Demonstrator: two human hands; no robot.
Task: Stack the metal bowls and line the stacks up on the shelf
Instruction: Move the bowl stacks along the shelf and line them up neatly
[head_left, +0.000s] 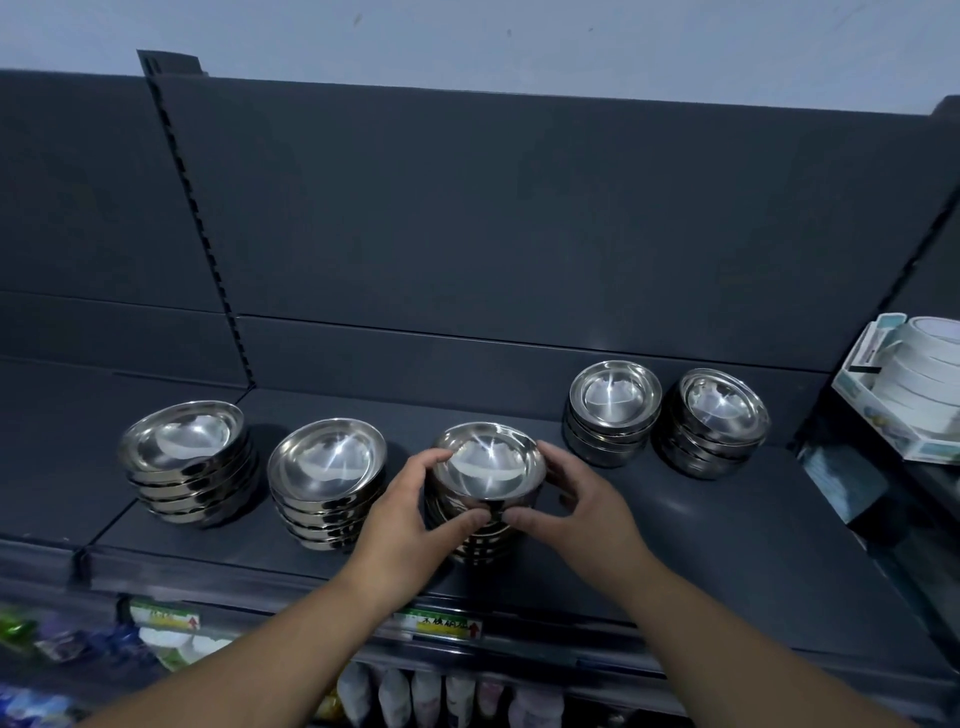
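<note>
middle stack (480, 525) on dark shelf (727, 530), between both hands | left hand (415, 512) curls round its top bowl (488, 462) from the left, thumb on near wall | right hand (576, 506) grips it from the right | two stacks (189, 462) left, two stacks (613, 415) right, farther back

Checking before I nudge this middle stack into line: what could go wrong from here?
1. The left hand and right hand grip only the top bowl. If it is moved, the lower bowls may stay behind or slide.
2. They stand nearer the front edge of the shelf than the other stacks, so a pull could tip them off.
3. The left hand is close to the neighbouring stack and might knock it.
</note>
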